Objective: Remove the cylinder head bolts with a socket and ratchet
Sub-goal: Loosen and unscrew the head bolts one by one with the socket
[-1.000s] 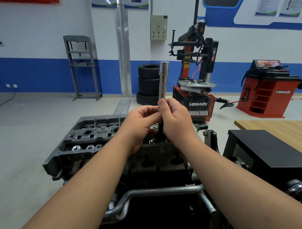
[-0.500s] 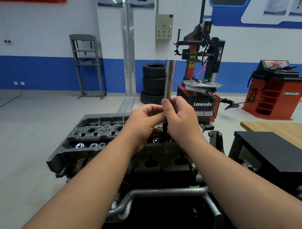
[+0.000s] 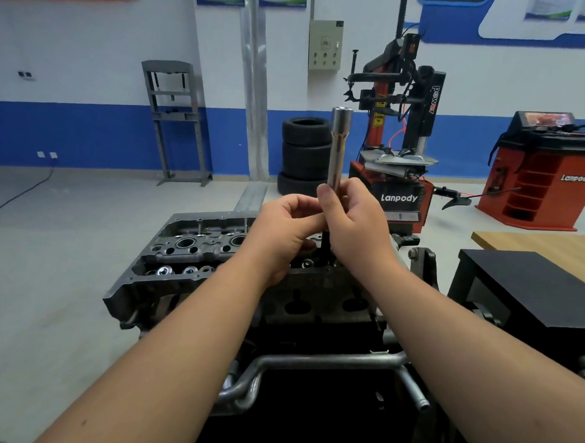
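Note:
A long silver socket [image 3: 337, 146] stands upright above the grey cylinder head [image 3: 190, 251], its wide end on top. A dark shaft [image 3: 325, 245] runs down from it into the head, partly hidden by my hands. My right hand [image 3: 354, 226] grips the lower part of the socket. My left hand [image 3: 284, 231] pinches the same tool from the left, fingertips against the right hand. The head shows round bores and shiny valve caps on its left half; its right half is hidden behind my hands.
The engine sits on a stand with bent metal pipes [image 3: 312, 364] in front. A black box [image 3: 527, 289] and a wooden table [image 3: 542, 245] are at the right. Stacked tyres [image 3: 305, 155], a tyre changer [image 3: 396, 142], a red balancer [image 3: 545, 170] and a grey press frame [image 3: 175, 121] stand behind.
Both hands keep the same hold on the socket. The view has shifted slightly, so the engine and hands sit a little further right in the frame.

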`<state>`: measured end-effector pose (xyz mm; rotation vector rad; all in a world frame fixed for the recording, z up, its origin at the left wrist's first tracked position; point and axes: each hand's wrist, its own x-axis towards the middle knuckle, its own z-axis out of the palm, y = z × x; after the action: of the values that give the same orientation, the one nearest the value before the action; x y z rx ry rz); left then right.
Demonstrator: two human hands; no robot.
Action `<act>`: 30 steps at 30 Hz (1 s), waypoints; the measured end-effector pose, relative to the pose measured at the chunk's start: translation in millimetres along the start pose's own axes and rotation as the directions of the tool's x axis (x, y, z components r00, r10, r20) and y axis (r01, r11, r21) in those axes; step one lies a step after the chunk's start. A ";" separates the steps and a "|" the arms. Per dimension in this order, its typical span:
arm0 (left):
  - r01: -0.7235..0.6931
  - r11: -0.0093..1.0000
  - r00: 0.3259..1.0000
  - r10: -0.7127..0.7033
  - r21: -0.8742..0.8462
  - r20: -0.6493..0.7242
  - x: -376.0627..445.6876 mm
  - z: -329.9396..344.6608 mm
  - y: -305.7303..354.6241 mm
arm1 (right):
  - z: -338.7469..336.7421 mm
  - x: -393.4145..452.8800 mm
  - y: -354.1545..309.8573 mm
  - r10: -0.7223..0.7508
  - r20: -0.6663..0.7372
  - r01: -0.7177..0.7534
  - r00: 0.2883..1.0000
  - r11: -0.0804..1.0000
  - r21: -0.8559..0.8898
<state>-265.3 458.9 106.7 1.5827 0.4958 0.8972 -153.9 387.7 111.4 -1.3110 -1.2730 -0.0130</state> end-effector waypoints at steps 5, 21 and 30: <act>0.039 0.996 0.998 -0.035 -0.075 0.047 -1.2 0.0 2.7 | -1.5 -0.2 -4.9 -0.003 0.031 0.004 1.000 0.999 -0.039; 0.036 0.994 0.999 -0.034 -0.105 0.022 0.7 0.5 -0.1 | 0.6 -0.6 -1.6 -0.002 0.027 0.004 1.000 0.998 -0.056; -0.031 0.996 0.999 0.029 -0.084 -0.022 -2.1 -0.6 -0.7 | 1.2 -3.0 -1.9 -0.012 -0.044 0.009 0.999 0.999 -0.050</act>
<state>-266.9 457.9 105.5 1.5089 0.4436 0.9461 -157.0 386.0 110.3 -1.3392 -1.2483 -0.0811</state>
